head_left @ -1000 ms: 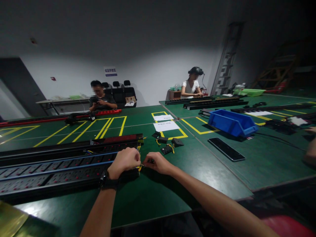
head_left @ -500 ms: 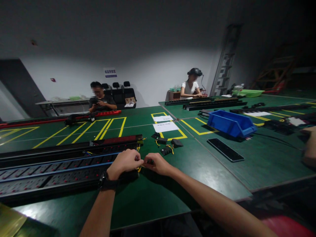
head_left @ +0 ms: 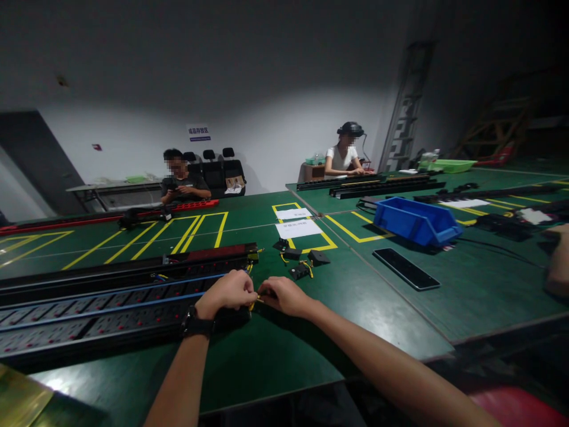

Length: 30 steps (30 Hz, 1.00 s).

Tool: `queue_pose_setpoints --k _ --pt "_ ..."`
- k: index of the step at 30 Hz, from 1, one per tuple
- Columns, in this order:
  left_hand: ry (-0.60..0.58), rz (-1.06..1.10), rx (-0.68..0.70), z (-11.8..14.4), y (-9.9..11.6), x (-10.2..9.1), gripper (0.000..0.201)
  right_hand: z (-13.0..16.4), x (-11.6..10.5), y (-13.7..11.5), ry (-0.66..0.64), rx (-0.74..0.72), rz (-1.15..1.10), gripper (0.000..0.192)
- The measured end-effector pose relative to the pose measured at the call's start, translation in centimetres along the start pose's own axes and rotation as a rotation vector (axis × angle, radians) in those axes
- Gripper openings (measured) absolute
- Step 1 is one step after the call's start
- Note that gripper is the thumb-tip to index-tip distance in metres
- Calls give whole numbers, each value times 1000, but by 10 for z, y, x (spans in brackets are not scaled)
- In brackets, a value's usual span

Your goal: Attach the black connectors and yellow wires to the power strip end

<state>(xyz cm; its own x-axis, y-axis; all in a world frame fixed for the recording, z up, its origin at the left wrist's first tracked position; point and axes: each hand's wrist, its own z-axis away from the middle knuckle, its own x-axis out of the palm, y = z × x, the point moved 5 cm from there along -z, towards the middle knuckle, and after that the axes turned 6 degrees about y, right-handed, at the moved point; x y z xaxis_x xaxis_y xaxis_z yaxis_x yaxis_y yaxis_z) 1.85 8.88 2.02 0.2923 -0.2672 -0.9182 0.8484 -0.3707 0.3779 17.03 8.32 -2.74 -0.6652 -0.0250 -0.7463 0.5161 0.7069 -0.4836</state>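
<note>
My left hand (head_left: 231,289) is closed in a pinch at the right end of a long black socket strip (head_left: 120,323). Fingertip to fingertip with it, my right hand (head_left: 284,295) is pinched too. Between them shows a bit of yellow wire (head_left: 252,306) coming from the strip's end; its tip is hidden by the fingers. More black strips (head_left: 133,264) lie behind, some with blue edges and red dots. Just past my hands sit several small black end pieces (head_left: 301,271) with short yellow leads.
A phone (head_left: 406,270) and a blue bin (head_left: 418,222) lie to the right. White paper sheets (head_left: 297,228) rest on yellow tape marks. Two people sit across the green table (head_left: 355,314); another person's hand (head_left: 558,261) shows at the right edge.
Both hands stay almost in place, fingertips still together at the strip's end. A little more of the yellow wire shows between them.
</note>
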Motion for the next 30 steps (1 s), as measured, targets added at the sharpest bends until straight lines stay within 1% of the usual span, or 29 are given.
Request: queue_pose_setpoints --k 2,4,7,9,10,12,18,30 --pt "24 -22 -1 1 3 -3 35 2 -1 -2 -27 -11 82 15" --pt "76 -55 13 1 8 -8 41 3 -3 -3 -51 -7 136 15" --pt "221 -147 19 2 17 -19 45 3 -4 -5 -76 0 157 15" --pt "330 -213 -17 3 18 -25 46 2 -5 -7 -86 -4 147 17" --pt "371 -239 -39 3 18 -27 46 2 -6 -8 -90 -3 141 18" --pt "411 -275 -75 3 14 -27 45 1 -6 -8 -98 7 133 19" --pt "403 -347 -96 -2 2 -19 40 -1 -5 -8 -106 29 146 22" --pt "373 -297 -135 -7 -6 -15 39 -1 -5 -8 -105 26 150 21"
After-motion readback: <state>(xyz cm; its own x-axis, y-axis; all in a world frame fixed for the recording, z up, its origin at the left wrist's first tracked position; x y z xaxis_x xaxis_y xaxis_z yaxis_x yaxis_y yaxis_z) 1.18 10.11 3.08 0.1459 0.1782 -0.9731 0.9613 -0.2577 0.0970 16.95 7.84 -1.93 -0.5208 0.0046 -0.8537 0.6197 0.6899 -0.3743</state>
